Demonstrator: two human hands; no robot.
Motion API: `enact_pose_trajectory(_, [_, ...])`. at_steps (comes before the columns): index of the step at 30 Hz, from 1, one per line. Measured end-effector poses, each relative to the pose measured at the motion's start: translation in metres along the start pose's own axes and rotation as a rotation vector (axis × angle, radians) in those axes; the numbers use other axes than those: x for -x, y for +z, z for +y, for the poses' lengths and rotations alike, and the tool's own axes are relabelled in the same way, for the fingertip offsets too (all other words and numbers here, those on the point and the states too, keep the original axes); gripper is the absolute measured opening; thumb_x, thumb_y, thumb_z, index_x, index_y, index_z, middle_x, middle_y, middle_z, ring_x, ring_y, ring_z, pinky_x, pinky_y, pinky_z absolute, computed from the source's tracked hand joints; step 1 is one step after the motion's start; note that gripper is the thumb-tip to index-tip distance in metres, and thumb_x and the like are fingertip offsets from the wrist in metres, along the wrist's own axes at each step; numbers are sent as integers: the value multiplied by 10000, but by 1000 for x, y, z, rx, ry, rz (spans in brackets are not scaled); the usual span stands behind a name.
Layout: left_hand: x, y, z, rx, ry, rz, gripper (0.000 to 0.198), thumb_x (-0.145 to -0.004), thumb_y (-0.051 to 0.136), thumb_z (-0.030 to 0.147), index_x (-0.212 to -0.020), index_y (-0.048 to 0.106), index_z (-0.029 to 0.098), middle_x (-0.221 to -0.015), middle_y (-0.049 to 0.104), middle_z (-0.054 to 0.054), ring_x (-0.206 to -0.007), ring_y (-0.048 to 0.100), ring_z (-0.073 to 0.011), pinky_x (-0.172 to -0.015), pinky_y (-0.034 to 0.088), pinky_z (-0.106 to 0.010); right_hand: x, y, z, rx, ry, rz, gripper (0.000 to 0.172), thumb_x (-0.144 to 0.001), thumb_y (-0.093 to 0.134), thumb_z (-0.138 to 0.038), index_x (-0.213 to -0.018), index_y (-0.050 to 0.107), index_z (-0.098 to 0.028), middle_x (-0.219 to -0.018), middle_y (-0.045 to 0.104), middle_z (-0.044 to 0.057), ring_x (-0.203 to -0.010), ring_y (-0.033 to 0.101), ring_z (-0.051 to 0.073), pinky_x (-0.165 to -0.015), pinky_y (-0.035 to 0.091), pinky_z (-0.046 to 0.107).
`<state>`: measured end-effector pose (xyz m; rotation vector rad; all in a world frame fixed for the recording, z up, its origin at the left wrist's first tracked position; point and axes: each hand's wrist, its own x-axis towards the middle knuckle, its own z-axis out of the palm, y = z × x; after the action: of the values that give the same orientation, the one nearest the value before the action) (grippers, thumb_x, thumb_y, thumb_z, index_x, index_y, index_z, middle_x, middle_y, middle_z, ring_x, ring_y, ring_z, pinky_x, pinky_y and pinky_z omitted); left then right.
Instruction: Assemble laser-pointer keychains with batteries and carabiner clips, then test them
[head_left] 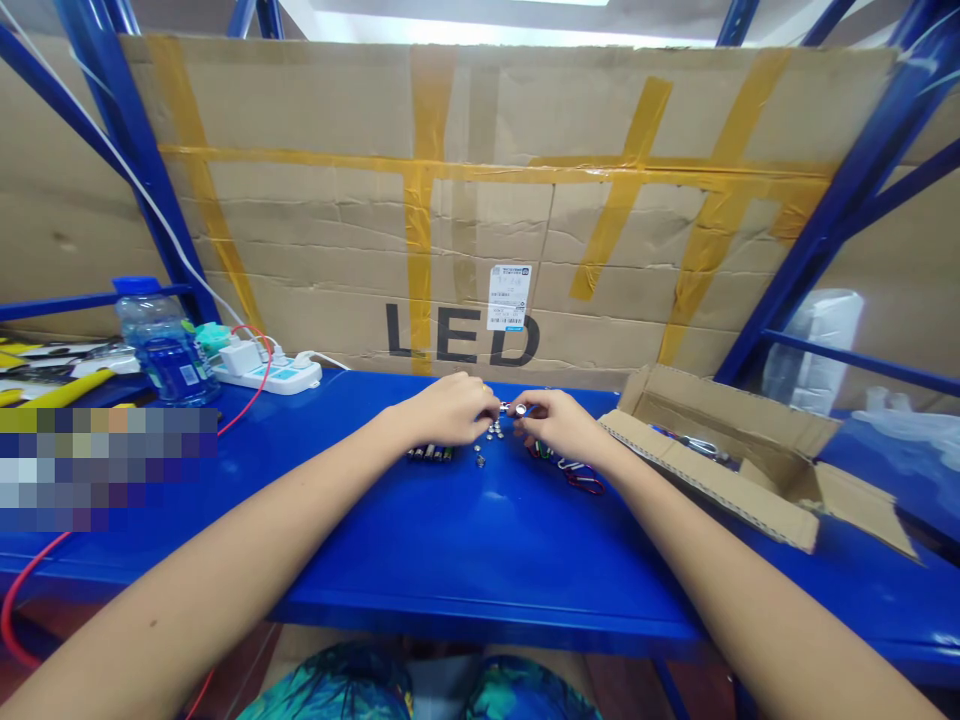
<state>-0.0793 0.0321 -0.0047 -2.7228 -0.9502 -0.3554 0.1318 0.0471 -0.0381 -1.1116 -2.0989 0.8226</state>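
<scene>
Head camera, and I'm looking straight at the middle of the bench: the left hand [446,410] and the right hand [559,422] meet there, both closed on a small silver metal cylinder [510,408]. It's pinched between the fingertips of both hands, with a round, shiny end turned toward the right hand. It's too small for me to make out more detail.

Just below the grip, small silver metal pieces [489,442] lie scattered. Under the left hand sits a row of dark batteries [431,453], and under the right hand, a tangle of coloured carabiners [577,480], with a red one nearest me.

All of this is on a blue steel workbench [480,560]. Off to the right of the grip is an open cardboard box [720,462] with tools inside. Well left, there's a white power strip [266,375], a plastic water bottle [166,350] and a red cable [255,400]. Behind it all, a taped cardboard sheet [337,240] printed "LED" stands against a blue steel rack [127,130].
</scene>
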Motion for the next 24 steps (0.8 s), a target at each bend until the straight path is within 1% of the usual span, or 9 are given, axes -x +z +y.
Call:
enact_pose_trajectory(2, [1, 0, 1, -14, 15, -106, 193, -805, 523, 163, -788, 713, 193, -741, 674, -58, -734, 585, -194, -678, 403, -315, 1, 0, -3, 15, 14, -3, 202, -732, 523, -92, -875, 634, -180, -671, 654, 4, -562, 632, 154, -529, 492, 254])
enact_pose_trajectory(4, [3, -1, 2, -12, 20, -179, 181, -774, 538, 158, -747, 712, 201, -712, 673, -49, -707, 574, -190, -652, 377, -309, 2, 0, -5, 26, 20, -4, 189, -735, 523, -98, -868, 628, -181, -662, 650, 2, -558, 633, 156, -525, 483, 253])
enact_pose_trajectory(7, [4, -3, 6, -9, 22, -255, 167, -761, 556, 163, -720, 713, 205, -702, 680, -39, -689, 565, -185, -641, 354, -305, 4, 0, -9, 44, 22, -4, 158, -748, 535, -117, -860, 626, -182, -658, 649, 2, -563, 637, 159, -529, 476, 252])
enact_pose_trajectory(11, [3, -5, 9, -5, 3, -323, 169, -782, 569, 158, -764, 730, 207, -747, 708, -34, -681, 567, -176, -634, 337, -301, 5, 0, -11, 59, 40, -13, 165, -753, 540, -120, -876, 631, -181, -677, 655, 9, -556, 628, 154, -523, 469, 252])
enact_pose_trajectory(15, [2, -3, 11, -4, -23, -335, 154, -797, 563, 153, -735, 699, 190, -727, 692, -44, -658, 563, -181, -600, 326, -300, 4, 1, -11, 62, 40, -19, 171, -759, 537, -121, -886, 635, -179, -694, 658, 14, -577, 639, 156, -532, 476, 250])
enact_pose_trajectory(20, [3, -1, 10, 67, -97, -347, 46, -734, 637, 225, -728, 661, 187, -710, 664, -41, -627, 551, -186, -551, 329, -292, 5, 3, -12, 62, 27, -19, 174, -750, 530, -110, -873, 631, -179, -691, 655, 6, -560, 620, 140, -539, 481, 245])
enact_pose_trajectory(22, [2, 0, 9, 82, -119, -307, 60, -732, 635, 223, -758, 655, 174, -716, 655, -50, -600, 541, -177, -523, 320, -286, 5, 3, -12, 67, 23, -17, 158, -745, 529, -106, -847, 625, -178, -669, 645, 1, -545, 608, 136, -531, 476, 243])
enact_pose_trajectory(24, [1, 0, 7, 93, -122, -195, 75, -773, 594, 202, -802, 649, 160, -725, 653, -58, -589, 539, -166, -517, 320, -280, 5, 3, -12, 67, 32, -12, 139, -748, 527, -106, -826, 616, -179, -661, 640, 1, -539, 609, 138, -524, 476, 244])
